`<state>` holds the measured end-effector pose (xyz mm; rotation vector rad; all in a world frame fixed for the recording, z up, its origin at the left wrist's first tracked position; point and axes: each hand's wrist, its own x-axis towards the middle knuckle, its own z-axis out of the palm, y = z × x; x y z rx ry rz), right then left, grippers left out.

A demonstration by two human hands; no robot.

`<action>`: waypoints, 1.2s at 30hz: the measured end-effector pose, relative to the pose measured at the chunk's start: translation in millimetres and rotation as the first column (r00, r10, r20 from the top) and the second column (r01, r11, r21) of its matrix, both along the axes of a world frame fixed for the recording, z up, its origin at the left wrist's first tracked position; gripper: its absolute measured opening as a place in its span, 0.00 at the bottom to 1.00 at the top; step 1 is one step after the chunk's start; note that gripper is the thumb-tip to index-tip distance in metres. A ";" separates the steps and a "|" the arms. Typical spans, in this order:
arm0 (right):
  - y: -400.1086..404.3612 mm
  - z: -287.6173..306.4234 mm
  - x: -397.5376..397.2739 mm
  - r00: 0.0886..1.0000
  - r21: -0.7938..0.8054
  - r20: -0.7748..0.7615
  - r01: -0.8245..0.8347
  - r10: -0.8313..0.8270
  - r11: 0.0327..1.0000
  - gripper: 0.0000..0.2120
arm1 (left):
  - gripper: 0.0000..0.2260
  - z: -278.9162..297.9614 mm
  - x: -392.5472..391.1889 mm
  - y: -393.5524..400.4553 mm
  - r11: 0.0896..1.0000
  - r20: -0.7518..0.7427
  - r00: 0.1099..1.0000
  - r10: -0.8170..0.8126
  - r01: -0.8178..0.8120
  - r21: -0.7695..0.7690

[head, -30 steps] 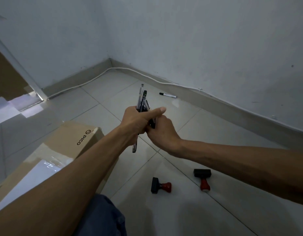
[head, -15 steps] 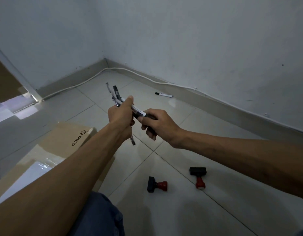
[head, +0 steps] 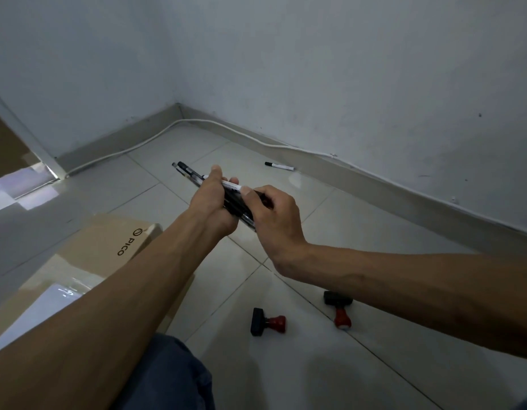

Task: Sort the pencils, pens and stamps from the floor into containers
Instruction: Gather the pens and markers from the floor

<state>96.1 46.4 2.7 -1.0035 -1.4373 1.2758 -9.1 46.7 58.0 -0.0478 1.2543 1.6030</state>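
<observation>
Viewpoint: looking down from head height over two bare forearms, toward a tiled floor corner.
Left hand (head: 213,204): fingers wrapped tight around a bundle of pens (head: 194,177), held above the floor at mid-frame.
Bundle axis: slanting from upper left, where capped tips poke out past the thumb, down to lower right, where the ends hide behind the right hand.
Right hand (head: 275,216): fingers curled onto the bundle's lower right end, thumb pressing a white-barrelled pen against the rest; seemingly squaring the bundle up.
Loose marker (head: 279,166): lying flat on the floor (head: 300,374) near the far skirting board, long axis roughly left to right, black cap to the left.
Key relation: loose marker beyond and slightly right of both hands, nearer the right hand; a forward reach by that hand likely the shortest path.
Left stamp (head: 266,322): on its side, black base left, red handle right, below the hands.
Right stamp (head: 339,309): black base away from the viewer, red handle pointing near, just under the right forearm.
Cardboard box (head: 108,247): at the left, under the left forearm; open or closed not clear.
Containers: none clearly in sight.
Progress: partway by appearance; bundle gathered, marker and both stamps not yet picked up.
</observation>
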 end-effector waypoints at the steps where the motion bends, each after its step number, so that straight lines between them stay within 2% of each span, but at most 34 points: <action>1: -2.9 1.2 -1.2 1.000 -0.006 -0.029 0.003 -0.003 1.000 0.13 | 0.13 1.6 0.9 0.4 1.000 0.021 1.000 0.002 -0.002 0.001; 4: -8.9 5.7 -2.9 0.995 -0.016 -0.100 0.028 -0.029 0.999 0.12 | 0.14 1.8 1.2 1.6 1.000 0.054 0.998 -0.022 0.021 0.015; 7: -10.5 10.0 -4.4 0.991 0.001 -0.119 0.068 -0.068 0.998 0.10 | 0.21 2.7 4.1 0.4 0.996 0.021 0.996 -0.091 0.090 0.023; 10: -9.9 12.1 -7.5 0.988 -0.014 -0.130 0.081 -0.082 0.997 0.09 | 0.17 6.5 10.5 -2.2 0.988 -0.039 0.987 -0.156 0.156 0.012; 13: -5.0 13.8 -8.9 0.983 -0.046 -0.139 0.113 -0.119 0.992 0.11 | 0.11 8.3 13.7 -3.2 0.976 -0.024 0.977 -0.214 0.215 0.023; 16: 2.0 17.1 -7.2 0.976 -0.078 -0.167 0.131 -0.143 0.988 0.12 | 0.08 7.4 11.0 -0.6 0.988 0.067 0.986 -0.150 0.147 0.056; 20: 10.7 17.1 -5.3 0.966 -0.230 -0.163 0.163 -0.203 0.959 0.18 | 0.06 6.8 4.0 3.5 0.993 0.121 0.992 -0.034 0.021 0.114; 23: 10.4 11.9 -6.5 0.954 -0.393 -0.203 0.127 -0.220 0.911 0.22 | 0.05 6.7 6.9 -1.2 0.992 0.103 0.994 -0.022 0.009 0.122; 26: 10.2 8.5 -11.3 0.932 -0.493 -0.279 0.069 -0.232 0.867 0.24 | 0.07 8.0 23.9 -9.0 0.984 0.036 0.989 -0.142 0.137 0.111; 29: 11.0 10.7 -14.4 0.919 -0.523 -0.319 0.034 -0.232 0.852 0.25 | 0.09 12.5 35.8 -10.2 0.970 -0.020 0.977 -0.214 0.215 0.116; 36: 11.8 19.5 -12.4 0.863 -0.610 -0.435 -0.072 -0.258 0.789 0.25 | 0.05 10.3 45.2 -10.7 0.967 0.039 0.969 -0.243 0.239 0.088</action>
